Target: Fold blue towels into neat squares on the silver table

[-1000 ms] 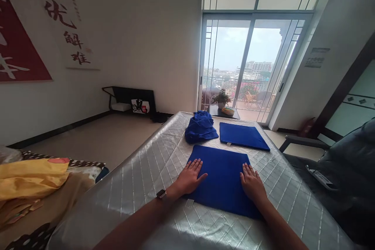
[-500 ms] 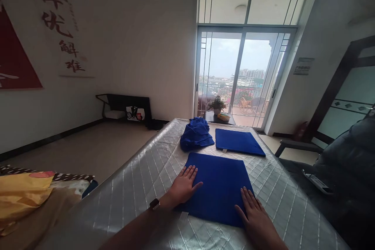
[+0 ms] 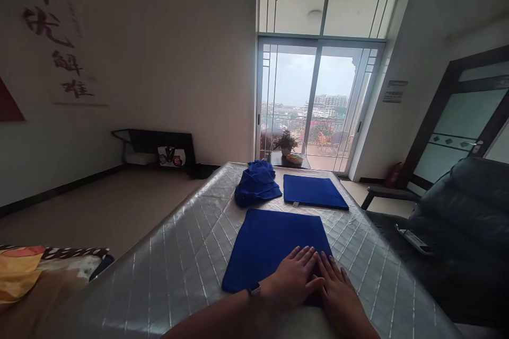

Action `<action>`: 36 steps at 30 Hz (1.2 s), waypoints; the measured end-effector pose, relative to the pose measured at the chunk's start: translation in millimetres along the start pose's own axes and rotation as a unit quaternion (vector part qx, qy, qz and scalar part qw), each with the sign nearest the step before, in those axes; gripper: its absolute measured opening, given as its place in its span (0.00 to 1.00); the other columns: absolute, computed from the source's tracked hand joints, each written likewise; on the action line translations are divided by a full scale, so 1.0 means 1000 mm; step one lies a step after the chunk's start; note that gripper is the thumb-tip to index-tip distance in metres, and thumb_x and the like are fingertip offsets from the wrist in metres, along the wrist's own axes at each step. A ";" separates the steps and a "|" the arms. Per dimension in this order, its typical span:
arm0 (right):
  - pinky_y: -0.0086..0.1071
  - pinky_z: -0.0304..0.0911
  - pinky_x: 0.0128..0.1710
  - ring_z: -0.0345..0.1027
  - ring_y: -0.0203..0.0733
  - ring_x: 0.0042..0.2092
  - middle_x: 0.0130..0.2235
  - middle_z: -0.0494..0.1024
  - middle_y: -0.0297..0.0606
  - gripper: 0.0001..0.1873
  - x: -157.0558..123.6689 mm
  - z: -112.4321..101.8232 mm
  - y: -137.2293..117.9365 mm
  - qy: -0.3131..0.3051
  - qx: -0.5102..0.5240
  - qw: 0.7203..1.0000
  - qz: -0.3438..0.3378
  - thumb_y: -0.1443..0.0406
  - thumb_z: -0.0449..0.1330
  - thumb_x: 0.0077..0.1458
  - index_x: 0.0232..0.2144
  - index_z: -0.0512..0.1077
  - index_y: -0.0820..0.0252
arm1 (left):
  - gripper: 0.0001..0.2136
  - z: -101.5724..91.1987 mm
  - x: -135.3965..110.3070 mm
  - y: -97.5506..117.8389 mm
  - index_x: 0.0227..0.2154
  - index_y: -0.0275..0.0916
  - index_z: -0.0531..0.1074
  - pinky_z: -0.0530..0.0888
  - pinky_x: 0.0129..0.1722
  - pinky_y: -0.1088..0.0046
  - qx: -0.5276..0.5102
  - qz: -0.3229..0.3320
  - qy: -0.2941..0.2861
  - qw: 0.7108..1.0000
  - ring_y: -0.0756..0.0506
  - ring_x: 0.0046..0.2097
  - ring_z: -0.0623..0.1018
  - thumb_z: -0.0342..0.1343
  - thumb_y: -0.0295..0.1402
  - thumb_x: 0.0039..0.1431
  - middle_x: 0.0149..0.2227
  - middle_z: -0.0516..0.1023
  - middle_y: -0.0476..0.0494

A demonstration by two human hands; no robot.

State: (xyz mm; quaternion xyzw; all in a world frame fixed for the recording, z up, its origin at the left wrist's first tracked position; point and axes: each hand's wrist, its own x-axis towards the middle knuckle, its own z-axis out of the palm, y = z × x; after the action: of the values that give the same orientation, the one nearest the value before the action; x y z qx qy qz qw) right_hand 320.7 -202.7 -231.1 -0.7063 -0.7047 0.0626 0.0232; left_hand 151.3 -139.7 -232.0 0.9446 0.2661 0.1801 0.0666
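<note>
"What's the surface like?"

"A tabletop under a silver cover quilted in diamonds. The near blue cloth lies flat on it in front of the person. Beyond, a second folded cloth lies to the right, and a crumpled blue heap sits to the left."

"And the room?"

"A sliding glass door at the far end, with a potted plant before it. A dark leather armchair stands on the right; a calligraphy scroll hangs on the left wall."

"The hands?"

"Palm down, grasping nothing. The left hand, below a wristwatch, and the right hand lie side by side on the near cloth's right part. Whether they touch, I can't tell."

"What's hard to make out?"

"That cloth's near right corner is hidden by them. Both forearms run off the bottom, the red banner and yellow fabric are cut by the left edge, and the slim object on the armchair's seat is unclear."
</note>
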 end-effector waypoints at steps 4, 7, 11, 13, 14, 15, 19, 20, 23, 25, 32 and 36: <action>0.51 0.36 0.70 0.35 0.47 0.72 0.71 0.45 0.35 0.34 -0.002 -0.002 -0.001 0.005 0.011 1.000 0.007 0.50 0.39 0.67 0.70 0.49 0.56 | 0.32 -0.014 -0.025 -0.025 0.71 0.40 0.47 0.49 0.70 0.62 -0.014 -0.033 -0.037 0.999 0.44 0.71 0.51 0.32 0.53 0.71 0.71 0.50 0.42; 0.52 0.36 0.70 0.33 0.48 0.72 0.71 0.44 0.34 0.33 -0.002 -0.002 0.001 0.002 0.005 1.000 -0.010 0.51 0.40 0.67 0.70 0.51 0.54 | 0.33 -0.036 -0.059 -0.045 0.71 0.40 0.46 0.48 0.70 0.59 -0.014 -0.087 -0.073 0.993 0.42 0.72 0.49 0.33 0.55 0.71 0.71 0.46 0.42; 0.50 0.35 0.70 0.32 0.46 0.72 0.72 0.41 0.34 0.34 -0.001 0.003 0.004 -0.001 -0.009 1.000 -0.002 0.51 0.39 0.67 0.70 0.46 0.56 | 0.35 -0.058 -0.108 -0.057 0.71 0.40 0.45 0.46 0.70 0.56 0.002 -0.191 -0.100 0.976 0.40 0.72 0.47 0.34 0.57 0.69 0.72 0.44 0.42; 0.50 0.35 0.70 0.31 0.46 0.72 0.72 0.41 0.35 0.35 0.000 0.006 0.006 -0.002 -0.019 1.000 0.002 0.51 0.39 0.67 0.71 0.45 0.57 | 0.35 -0.062 -0.127 -0.055 0.71 0.40 0.44 0.46 0.70 0.56 0.011 -0.223 -0.103 0.969 0.40 0.72 0.45 0.34 0.57 0.69 0.72 0.42 0.42; 0.49 0.35 0.70 0.31 0.46 0.72 0.72 0.41 0.36 0.35 0.001 0.007 0.006 -0.004 -0.024 1.000 0.002 0.51 0.39 0.67 0.71 0.45 0.58 | 0.34 -0.062 -0.133 -0.053 0.71 0.41 0.44 0.45 0.70 0.56 0.016 -0.230 -0.100 0.968 0.40 0.72 0.45 0.33 0.56 0.70 0.72 0.42 0.43; 0.49 0.35 0.70 0.31 0.46 0.72 0.72 0.40 0.36 0.35 0.001 0.008 0.007 -0.006 -0.030 1.000 0.004 0.50 0.39 0.67 0.71 0.45 0.58 | 0.33 -0.062 -0.138 -0.051 0.71 0.42 0.43 0.45 0.70 0.56 0.020 -0.233 -0.097 0.968 0.40 0.72 0.45 0.33 0.55 0.70 0.72 0.41 0.44; 0.48 0.36 0.70 0.30 0.46 0.72 0.72 0.39 0.37 0.36 0.001 0.002 0.010 -0.025 -0.067 0.997 -0.013 0.50 0.37 0.67 0.71 0.44 0.58 | 0.31 -0.056 -0.143 -0.045 0.71 0.43 0.44 0.45 0.70 0.57 0.034 -0.231 -0.085 0.969 0.41 0.72 0.46 0.35 0.51 0.72 0.72 0.43 0.45; 0.49 0.36 0.70 0.31 0.46 0.72 0.72 0.39 0.37 0.35 0.001 -0.002 0.010 -0.034 -0.078 0.996 -0.025 0.50 0.37 0.67 0.71 0.45 0.57 | 0.30 -0.055 -0.143 -0.045 0.71 0.43 0.44 0.45 0.70 0.57 0.037 -0.231 -0.079 0.969 0.41 0.72 0.46 0.36 0.50 0.72 0.72 0.43 0.45; 0.50 0.38 0.69 0.35 0.47 0.72 0.72 0.43 0.37 0.33 0.006 -0.017 0.010 -0.070 -0.104 0.991 -0.047 0.51 0.37 0.67 0.70 0.50 0.55 | 0.30 -0.050 -0.142 -0.047 0.71 0.43 0.45 0.45 0.70 0.57 0.046 -0.229 -0.061 0.970 0.41 0.72 0.47 0.36 0.50 0.72 0.72 0.45 0.45; 0.50 0.39 0.69 0.37 0.47 0.72 0.71 0.45 0.37 0.33 0.015 -0.026 0.009 -0.077 -0.106 0.990 -0.052 0.51 0.37 0.67 0.69 0.53 0.54 | 0.30 -0.048 -0.143 -0.048 0.71 0.43 0.45 0.46 0.70 0.56 0.051 -0.226 -0.055 0.971 0.42 0.72 0.47 0.36 0.50 0.72 0.72 0.45 0.45; 0.47 0.36 0.70 0.32 0.47 0.72 0.72 0.40 0.42 0.38 0.049 -0.008 0.005 -0.011 -0.094 0.995 0.023 0.51 0.38 0.67 0.71 0.43 0.67 | 0.30 -0.051 -0.146 -0.045 0.71 0.45 0.43 0.48 0.70 0.57 0.074 -0.222 -0.055 0.971 0.42 0.72 0.47 0.37 0.49 0.72 0.73 0.44 0.46; 0.47 0.34 0.70 0.31 0.45 0.73 0.73 0.39 0.38 0.38 0.051 0.009 0.011 0.010 -0.086 0.996 0.023 0.49 0.35 0.67 0.71 0.41 0.65 | 0.31 -0.058 -0.136 -0.041 0.71 0.40 0.47 0.46 0.70 0.56 0.082 -0.249 -0.106 0.959 0.41 0.72 0.48 0.38 0.49 0.70 0.72 0.45 0.43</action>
State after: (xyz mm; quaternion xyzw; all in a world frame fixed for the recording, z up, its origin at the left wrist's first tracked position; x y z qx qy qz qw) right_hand 330.1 -152.8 -244.6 -0.7224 -0.6907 -0.0048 -0.0323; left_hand 1.5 -174.6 -229.2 0.8644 0.4982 0.0342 0.0593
